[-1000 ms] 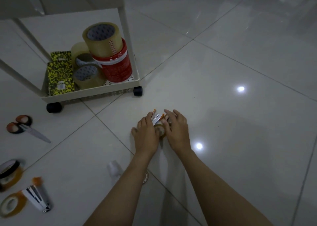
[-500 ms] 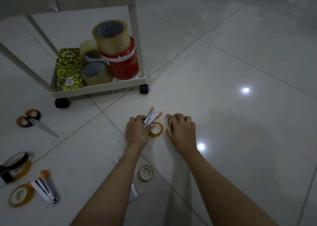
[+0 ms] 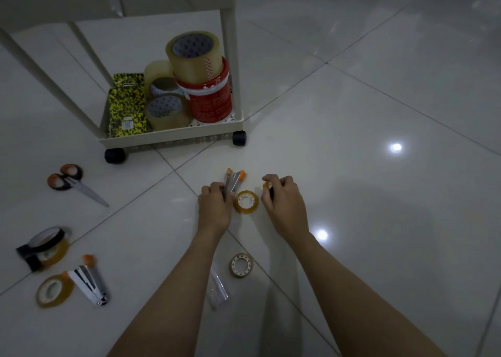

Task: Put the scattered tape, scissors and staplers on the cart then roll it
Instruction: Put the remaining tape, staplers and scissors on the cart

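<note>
Gripping a stapler (image 3: 232, 183) in closed fingers, the left hand (image 3: 214, 209) hides its lower half. Beside it, on the floor, lies an amber tape roll (image 3: 246, 202). The right hand (image 3: 282, 202) pinches something small and orange, too covered to identify. The cart (image 3: 173, 137) is cut off above.

Dim indoor room, likely a home: glossy white floor tiles (image 3: 379, 85), wheeled cart (image 3: 173, 137).

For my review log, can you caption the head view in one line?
Left hand grips a stapler beside a tape roll on the floor; right hand pinches something small and orange.
</note>
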